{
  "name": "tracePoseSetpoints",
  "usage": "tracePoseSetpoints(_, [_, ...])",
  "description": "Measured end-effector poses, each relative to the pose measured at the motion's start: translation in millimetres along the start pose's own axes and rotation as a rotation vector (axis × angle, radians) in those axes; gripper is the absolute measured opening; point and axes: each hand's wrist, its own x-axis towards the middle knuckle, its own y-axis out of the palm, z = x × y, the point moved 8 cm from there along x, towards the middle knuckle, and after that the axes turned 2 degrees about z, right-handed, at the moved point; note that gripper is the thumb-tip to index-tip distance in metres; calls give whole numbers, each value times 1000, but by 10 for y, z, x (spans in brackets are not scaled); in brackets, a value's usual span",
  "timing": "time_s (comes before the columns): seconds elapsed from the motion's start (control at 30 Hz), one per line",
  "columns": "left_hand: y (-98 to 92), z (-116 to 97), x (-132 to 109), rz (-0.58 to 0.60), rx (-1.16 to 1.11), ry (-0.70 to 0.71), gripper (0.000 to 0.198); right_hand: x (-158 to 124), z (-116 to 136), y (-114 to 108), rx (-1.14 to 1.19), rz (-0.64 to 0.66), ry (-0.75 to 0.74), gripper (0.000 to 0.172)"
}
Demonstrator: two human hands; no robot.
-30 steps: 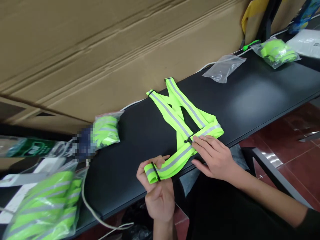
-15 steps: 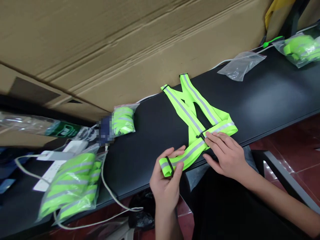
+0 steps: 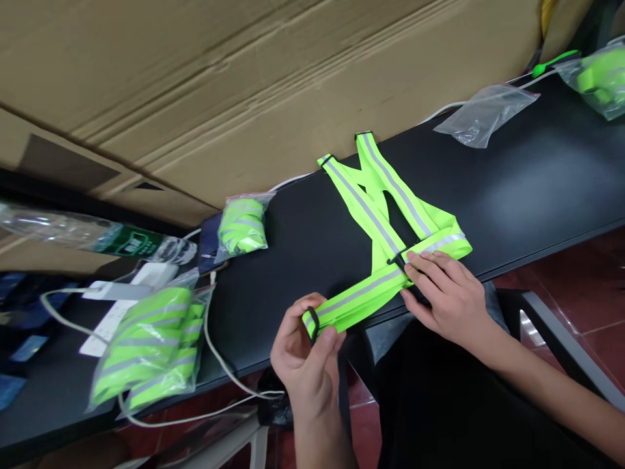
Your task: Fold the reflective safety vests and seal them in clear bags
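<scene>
A neon-yellow reflective vest (image 3: 364,207) made of straps with silver stripes lies on the black table (image 3: 312,241). My left hand (image 3: 308,355) pinches the end of its waist strap (image 3: 359,303) beside a black slider buckle (image 3: 312,324), and that strap is drawn out past the front edge. With its fingers, my right hand (image 3: 446,293) presses the strap at the black buckle (image 3: 399,260) where waist and shoulder straps meet. The two shoulder straps reach back to the cardboard, each with a black slider at its far end.
Bagged reflective straps (image 3: 149,348) lie at left, near a white power strip (image 3: 114,319), cables and a plastic bottle (image 3: 122,240). A smaller bag (image 3: 243,226) rests by a dark phone (image 3: 209,244). An empty clear bag (image 3: 488,114) lies back right. Cardboard (image 3: 254,85) walls the rear.
My left hand has moved left and slightly down, pulling the waist strap straighter. My right hand stays on the strap by the buckle. The whole view has shifted slightly.
</scene>
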Motion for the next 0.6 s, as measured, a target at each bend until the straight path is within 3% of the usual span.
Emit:
tracePoseSetpoints(0.13, [-80, -57, 40, -121, -107, 103, 29, 15, 11, -7, -9, -4, 13, 26])
tracePoseSetpoints(0.2, [-59, -26, 63, -125, -165, 90, 29, 20, 14, -4, -17, -4, 19, 24])
tracePoseSetpoints(0.33, [153, 51, 110, -46, -248, 45, 26, 13, 10, 2, -8, -3, 15, 26])
tracePoseSetpoints(0.6, [669, -108, 219, 128, -261, 227, 31, 55, 97, 15, 11, 76, 41, 41])
